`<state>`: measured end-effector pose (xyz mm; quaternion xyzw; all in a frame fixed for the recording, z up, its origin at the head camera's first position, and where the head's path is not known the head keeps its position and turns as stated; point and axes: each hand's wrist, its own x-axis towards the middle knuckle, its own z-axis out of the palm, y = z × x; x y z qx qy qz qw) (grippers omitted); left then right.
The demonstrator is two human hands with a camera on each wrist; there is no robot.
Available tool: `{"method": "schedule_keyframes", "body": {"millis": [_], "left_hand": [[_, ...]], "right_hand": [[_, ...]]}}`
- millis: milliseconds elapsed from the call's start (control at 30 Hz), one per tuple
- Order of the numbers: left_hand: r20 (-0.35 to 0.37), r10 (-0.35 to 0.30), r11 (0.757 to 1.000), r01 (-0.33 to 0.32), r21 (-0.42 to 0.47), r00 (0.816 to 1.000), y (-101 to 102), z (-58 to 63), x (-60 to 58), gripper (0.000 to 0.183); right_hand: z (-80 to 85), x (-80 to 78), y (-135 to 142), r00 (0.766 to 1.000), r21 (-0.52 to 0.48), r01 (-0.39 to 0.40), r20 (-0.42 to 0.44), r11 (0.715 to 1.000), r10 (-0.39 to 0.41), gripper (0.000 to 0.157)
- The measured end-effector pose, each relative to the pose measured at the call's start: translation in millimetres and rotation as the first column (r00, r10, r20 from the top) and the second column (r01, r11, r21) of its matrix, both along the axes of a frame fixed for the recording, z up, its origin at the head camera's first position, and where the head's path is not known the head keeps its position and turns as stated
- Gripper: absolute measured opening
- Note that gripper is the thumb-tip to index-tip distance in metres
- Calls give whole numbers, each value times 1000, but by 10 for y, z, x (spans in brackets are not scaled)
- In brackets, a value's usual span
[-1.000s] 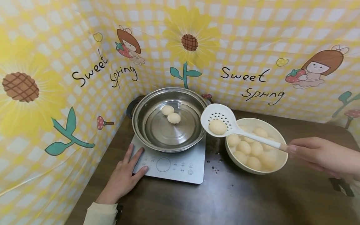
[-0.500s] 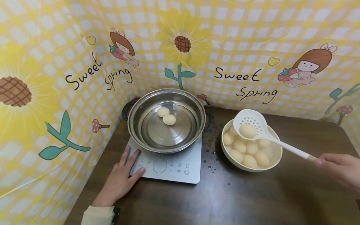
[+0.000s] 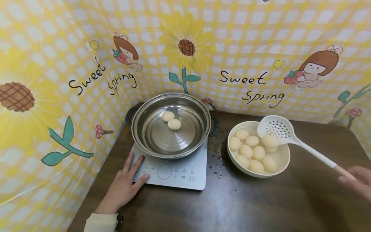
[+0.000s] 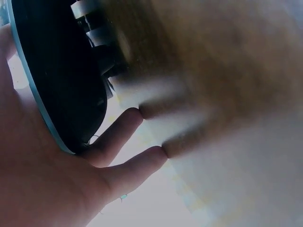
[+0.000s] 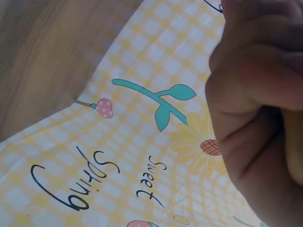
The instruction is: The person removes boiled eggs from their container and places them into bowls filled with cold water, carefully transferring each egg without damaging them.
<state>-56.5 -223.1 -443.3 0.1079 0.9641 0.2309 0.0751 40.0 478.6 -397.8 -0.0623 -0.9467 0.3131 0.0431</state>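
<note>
At the right in the head view, my right hand [image 3: 359, 182] grips the wooden handle end of a white skimmer [image 3: 279, 125]. The skimmer's perforated head tilts over the right back of a cream bowl [image 3: 230, 161]. An egg [image 3: 270, 140] is at the lower lip of the skimmer, above other eggs in water. In the right wrist view, the curled fingers [image 5: 255, 90] show, but the skimmer's head does not. My left hand [image 3: 123, 183] rests with extended fingers along the left edge of a white induction cooker [image 3: 179, 180]; in the left wrist view, two fingertips touch the table.
A steel pot [image 3: 136, 138] with dark side handles stands on the cooker, holding two eggs [image 3: 174, 124] in water. Water drops [image 3: 215, 173] lie on the brown table [image 3: 220, 209] between cooker and bowl. A yellow checked cloth [image 3: 237, 38] rises behind and at the left.
My right hand has carried the skimmer rightward from beside the pot to over the bowl and tilted it. The egg has slid down to the skimmer's lip. My left hand stays at the cooker.
</note>
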Motion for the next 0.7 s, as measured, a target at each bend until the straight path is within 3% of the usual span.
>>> {"method": "schedule_keyframes", "body": {"millis": [100,200,367,533,700], "left_hand": [[-3,-4,1000,4,3,1000,-2,10,3,73],[2,0,1000,0,-1,1000,-7,12,8,73],[9,8,1000,-8,1,1000,-18,-11,26,74],[13,11,1000,-11,7,1000,-26,-12,30,74],[6,9,1000,-9,12,1000,-32,-14,18,74]], "right_hand": [[-7,-5,-55,993,-8,13,-120,1000,-14,57],[-1,-13,-118,982,-47,44,-179,998,-52,69],[72,-28,-212,983,-87,62,-169,994,-76,68],[113,-46,-276,992,-78,17,-126,997,-27,67],[175,-107,-419,994,-116,-60,-99,991,49,56]]}}
